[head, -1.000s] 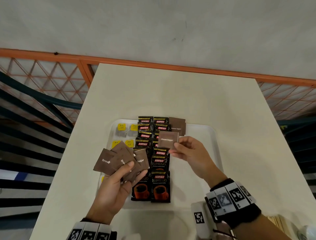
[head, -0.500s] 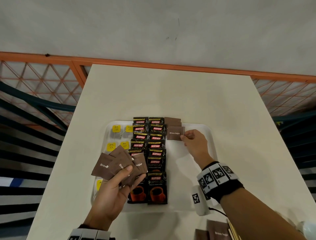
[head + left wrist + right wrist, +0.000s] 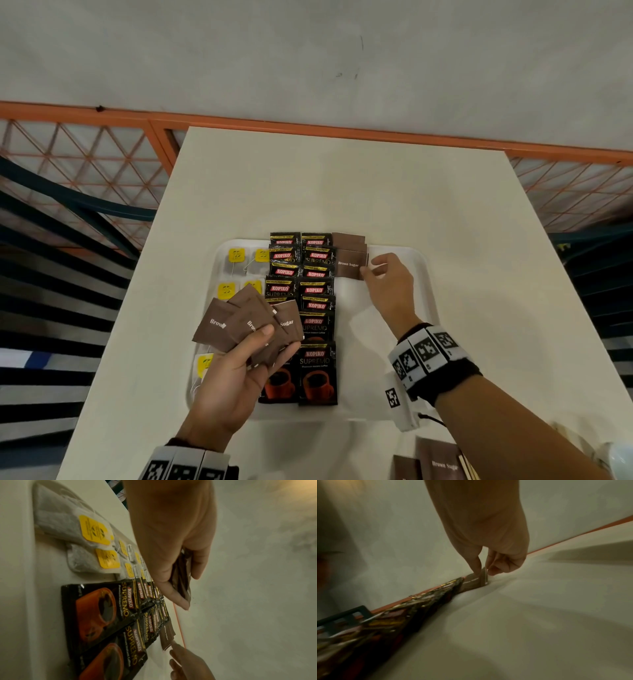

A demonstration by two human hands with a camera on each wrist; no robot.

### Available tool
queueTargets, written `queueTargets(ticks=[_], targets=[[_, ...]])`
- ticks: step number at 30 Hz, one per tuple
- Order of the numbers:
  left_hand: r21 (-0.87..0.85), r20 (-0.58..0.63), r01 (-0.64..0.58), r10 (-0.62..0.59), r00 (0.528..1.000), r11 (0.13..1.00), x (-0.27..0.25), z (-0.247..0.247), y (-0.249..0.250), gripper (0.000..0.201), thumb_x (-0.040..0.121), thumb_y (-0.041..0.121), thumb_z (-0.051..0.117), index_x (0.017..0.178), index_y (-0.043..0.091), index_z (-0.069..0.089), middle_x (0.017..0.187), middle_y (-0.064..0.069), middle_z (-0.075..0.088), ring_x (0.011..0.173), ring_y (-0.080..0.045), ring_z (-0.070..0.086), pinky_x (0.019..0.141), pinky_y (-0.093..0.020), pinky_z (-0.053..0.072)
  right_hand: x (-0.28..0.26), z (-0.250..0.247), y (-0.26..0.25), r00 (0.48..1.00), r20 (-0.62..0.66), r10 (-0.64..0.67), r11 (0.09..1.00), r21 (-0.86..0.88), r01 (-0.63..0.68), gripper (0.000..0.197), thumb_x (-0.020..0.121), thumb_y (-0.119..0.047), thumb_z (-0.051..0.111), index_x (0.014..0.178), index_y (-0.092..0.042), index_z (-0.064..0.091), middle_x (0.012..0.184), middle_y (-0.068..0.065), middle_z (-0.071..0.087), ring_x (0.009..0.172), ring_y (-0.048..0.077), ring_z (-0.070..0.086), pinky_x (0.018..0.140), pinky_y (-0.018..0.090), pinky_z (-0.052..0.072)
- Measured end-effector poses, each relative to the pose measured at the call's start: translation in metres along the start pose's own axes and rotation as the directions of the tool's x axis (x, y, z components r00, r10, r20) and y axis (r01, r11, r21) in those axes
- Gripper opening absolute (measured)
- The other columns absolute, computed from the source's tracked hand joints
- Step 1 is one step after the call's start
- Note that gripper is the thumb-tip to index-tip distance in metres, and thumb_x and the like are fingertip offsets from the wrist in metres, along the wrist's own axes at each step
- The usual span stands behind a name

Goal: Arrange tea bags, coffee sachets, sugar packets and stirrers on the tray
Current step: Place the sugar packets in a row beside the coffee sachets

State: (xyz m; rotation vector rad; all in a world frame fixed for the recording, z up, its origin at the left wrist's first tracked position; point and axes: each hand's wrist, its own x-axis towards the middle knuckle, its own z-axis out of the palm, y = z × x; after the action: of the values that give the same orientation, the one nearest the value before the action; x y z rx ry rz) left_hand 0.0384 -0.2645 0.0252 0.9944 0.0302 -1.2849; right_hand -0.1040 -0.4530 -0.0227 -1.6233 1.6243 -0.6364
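Right now I am on the sugar step. My right hand (image 3: 388, 279) pinches the edge of one brown sugar packet (image 3: 350, 265) between thumb and fingertip, setting it down at the far end of the tray (image 3: 423, 274), just beside the two columns of coffee sachets (image 3: 301, 308) and overlapping the packets already lying in that new column. From the right wrist view the packet's edge is lifted a little off the tray, so I judge it not quite seated yet.

My left hand (image 3: 236, 373) grasps a fan of brown sugar packets (image 3: 246, 322), thumb on top, held above the near left part of the tray. Tea bags (image 3: 239, 263) with yellow tags lie in the leftmost columns — that part looks done, and the coffee too.

Next, I think, the pinch lets go once the packet lies flat and square to its neighbours, then the right hand comes back to draw another packet from the fan and lay it one place nearer to me, overlapping like the sachets. More sugar packets (image 3: 440, 460) wait on the table (image 3: 376, 192) near the bottom edge — I can make out no stirrers on the tray.
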Motion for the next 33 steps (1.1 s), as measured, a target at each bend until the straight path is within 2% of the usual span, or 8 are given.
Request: queueTargets(ticks=[4, 7, 10, 17, 20, 23, 27, 33], targets=[[-0.007, 0.024, 0.017, -0.017, 1.000, 1.000, 0.000, 0.003, 0.001, 0.029, 0.081, -0.001, 0.051, 0.104, 0.012, 0.062, 0.100, -0.012, 0.072, 0.088, -0.027, 0.071, 0.066, -0.038, 0.059, -0.032, -0.005, -0.028, 0.956, 0.230, -0.182, 0.982, -0.012, 0.189, 0.017, 0.091, -0.027, 0.056, 0.100, -0.014, 0.061, 0.086, -0.009, 0.059, 0.075, 0.002, 0.053, 0.065, 0.010, 0.039], [0.001, 0.042, 0.022, -0.022, 0.999, 1.000, 0.001, 0.005, 0.000, 0.036, 0.075, 0.004, 0.055, 0.110, 0.011, 0.061, 0.102, -0.013, 0.072, 0.090, -0.026, 0.070, 0.068, -0.039, 0.059, -0.061, -0.009, -0.047, 0.781, 0.592, -0.198, 0.980, 0.114, 0.162, 0.026, 0.092, -0.034, 0.051, 0.111, -0.020, 0.061, 0.091, -0.011, 0.062, 0.076, 0.001, 0.057, 0.067, 0.013, 0.044], [0.022, 0.039, 0.028, -0.029, 0.999, 0.999, 0.001, 0.005, -0.001, 0.041, 0.076, 0.006, 0.055, 0.117, 0.005, 0.058, 0.107, -0.018, 0.069, 0.091, -0.027, 0.070, 0.068, -0.037, 0.058, -0.077, -0.008, -0.048, 0.676, 0.696, -0.240, 0.961, 0.267, 0.066, 0.020, 0.088, -0.021, 0.061, 0.107, -0.017, 0.063, 0.095, -0.004, 0.067, 0.081, 0.005, 0.062, 0.071, 0.017, 0.052], [0.031, 0.035, -0.013, 0.012, 0.999, 0.999, 0.001, -0.001, -0.001, 0.041, 0.076, 0.006, 0.055, 0.117, 0.010, 0.059, 0.108, -0.013, 0.070, 0.096, -0.026, 0.069, 0.073, -0.041, 0.058, -0.075, -0.010, -0.040, 0.759, 0.635, -0.144, 0.954, 0.293, -0.065, 0.010, 0.090, -0.008, 0.057, 0.097, -0.004, 0.061, 0.085, 0.001, 0.060, 0.070, 0.005, 0.062, 0.063, 0.020, 0.056], [0.047, 0.028, -0.018, 0.017, 0.999, 0.999, 0.001, -0.004, -0.002, 0.050, 0.065, 0.015, 0.072, 0.114, 0.012, 0.062, 0.110, -0.013, 0.070, 0.099, -0.027, 0.068, 0.078, -0.043, 0.057, -0.074, -0.015, -0.036, 0.749, 0.654, -0.104, 0.937, 0.318, -0.147, 0.009, 0.093, -0.009, 0.051, 0.099, -0.002, 0.053, 0.091, 0.003, 0.063, 0.071, 0.014, 0.068, 0.060, 0.022, 0.057], [0.120, 0.026, -0.030, 0.027, 0.999, 0.992, 0.001, -0.006, -0.003, 0.055, 0.058, 0.024, 0.082, 0.110, 0.017, 0.064, 0.109, -0.010, 0.071, 0.107, -0.026, 0.064, 0.091, -0.043, 0.051, -0.064, -0.023, -0.029, 0.822, 0.569, -0.036, 0.885, 0.400, -0.238, 0.004, 0.093, -0.005, 0.049, 0.097, -0.006, 0.050, 0.088, 0.008, 0.063, 0.064, 0.019, 0.068, 0.057, 0.023, 0.056], [0.123, 0.031, -0.035, 0.031, 0.999, 0.992, 0.004, -0.010, -0.004, 0.037, 0.086, 0.003, 0.049, 0.120, 0.016, 0.058, 0.112, -0.007, 0.070, 0.110, -0.020, 0.063, 0.078, -0.025, 0.055, -0.034, -0.033, -0.010, 0.921, 0.380, 0.089, 0.848, 0.456, -0.270, 0.015, 0.088, 0.008, 0.052, 0.100, -0.001, 0.054, 0.088, 0.017, 0.061, 0.058, 0.021, 0.065, 0.057, 0.022, 0.057], [0.132, 0.033, -0.027, 0.023, 0.999, 0.991, 0.004, -0.014, -0.005, 0.059, 0.070, 0.014, 0.067, 0.127, 0.015, 0.054, 0.119, -0.008, 0.066, 0.112, -0.023, 0.061, 0.074, -0.023, 0.056, -0.009, -0.024, 0.009, 0.942, 0.250, 0.223, 0.868, 0.390, -0.309, 0.010, 0.088, 0.003, 0.055, 0.094, -0.005, 0.055, 0.079, 0.010, 0.063, 0.058, 0.021, 0.062, 0.049, 0.018, 0.054]])
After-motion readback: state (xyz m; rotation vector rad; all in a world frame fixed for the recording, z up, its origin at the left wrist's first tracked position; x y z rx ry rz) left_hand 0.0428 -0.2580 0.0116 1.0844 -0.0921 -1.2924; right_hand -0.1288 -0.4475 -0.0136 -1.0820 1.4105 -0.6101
